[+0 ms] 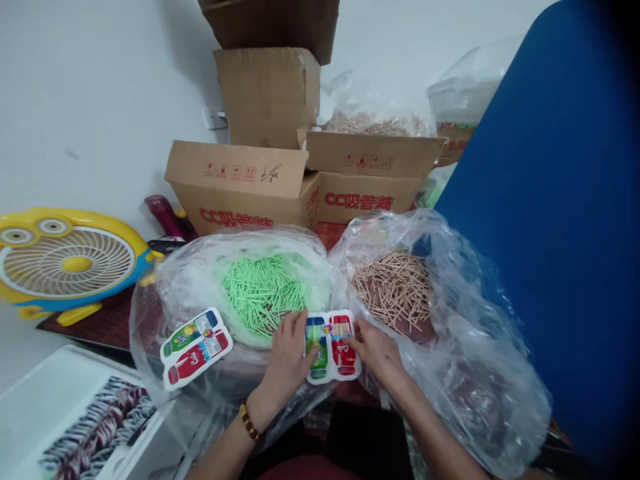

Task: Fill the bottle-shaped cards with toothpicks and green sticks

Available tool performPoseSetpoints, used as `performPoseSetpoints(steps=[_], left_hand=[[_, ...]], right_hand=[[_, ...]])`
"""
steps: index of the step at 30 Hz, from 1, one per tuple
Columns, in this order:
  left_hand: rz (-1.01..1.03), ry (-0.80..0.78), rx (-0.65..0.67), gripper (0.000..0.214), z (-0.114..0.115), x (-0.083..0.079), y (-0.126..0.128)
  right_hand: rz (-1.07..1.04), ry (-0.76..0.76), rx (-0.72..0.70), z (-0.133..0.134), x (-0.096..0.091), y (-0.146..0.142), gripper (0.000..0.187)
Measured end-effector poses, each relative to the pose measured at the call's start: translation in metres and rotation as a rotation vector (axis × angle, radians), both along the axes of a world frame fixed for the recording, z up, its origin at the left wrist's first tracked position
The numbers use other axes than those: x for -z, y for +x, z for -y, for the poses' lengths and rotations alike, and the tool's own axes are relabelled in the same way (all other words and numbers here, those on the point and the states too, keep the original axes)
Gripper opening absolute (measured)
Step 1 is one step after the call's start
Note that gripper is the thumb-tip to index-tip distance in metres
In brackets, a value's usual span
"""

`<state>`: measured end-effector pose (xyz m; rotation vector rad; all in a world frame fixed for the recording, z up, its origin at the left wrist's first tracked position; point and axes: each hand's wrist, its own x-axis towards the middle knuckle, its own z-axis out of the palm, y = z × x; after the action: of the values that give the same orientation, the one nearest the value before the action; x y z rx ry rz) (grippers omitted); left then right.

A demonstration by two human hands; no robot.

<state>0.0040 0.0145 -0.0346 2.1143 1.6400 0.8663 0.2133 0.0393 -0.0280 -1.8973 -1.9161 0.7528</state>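
Between my two hands is a bottle-shaped candy packet (323, 363) with a green half and a red cola half. Thin sticks show through its clear windows. My left hand (290, 350) grips its left edge, thumb on the green half. On the right edge, my right hand (373, 350) has its fingers closed on the red half. Another such packet (193, 353) lies tilted on the plastic to the left. Beyond my left hand is a pile of green candy sticks (265, 290) in an open clear bag; brown candy sticks (393, 287) fill another bag beyond my right hand.
Cardboard boxes (370, 190) stand along the wall behind the bags. A yellow fan (75, 260) is at the left, above a white bin (35, 400) holding striped packets. A blue panel (540, 220) rises on the right. Loose clear plastic (480, 393) spreads over the table's right front.
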Motion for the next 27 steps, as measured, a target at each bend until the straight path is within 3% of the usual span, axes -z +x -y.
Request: performPoseSetpoints(steps=[2,5,10,17,19,22,27], left_hand=[[-0.153,-0.012,0.035,0.058,0.002,0.009,0.003],[-0.230,-0.044,0.038,0.053,0.007,0.018,0.002],[-0.130,-0.019,0.043,0.059,0.013,0.018,-0.007],[-0.050,-0.009,0.051,0.066,0.032,0.014,-0.029],[-0.046,0.043,-0.006,0.059,0.033,0.012,-0.047],[-0.120,0.105,-0.219,0.041,0.028,0.008,-0.091],[-0.442,0.007,-0.498,0.024,0.013,0.007,-0.173]], right_hand=[[0.118,-0.009,-0.014,-0.005,0.000,0.001,0.020],[0.106,0.039,0.008,0.003,0.003,0.001,0.033],[0.034,0.171,-0.003,0.026,0.002,-0.007,0.037],[0.003,0.106,-0.064,0.027,0.004,-0.025,0.030],[0.030,0.142,-0.068,0.021,-0.001,-0.032,0.029],[0.001,0.244,-0.248,0.002,-0.016,-0.057,0.022],[0.152,0.307,-0.549,-0.054,-0.033,-0.140,0.020]])
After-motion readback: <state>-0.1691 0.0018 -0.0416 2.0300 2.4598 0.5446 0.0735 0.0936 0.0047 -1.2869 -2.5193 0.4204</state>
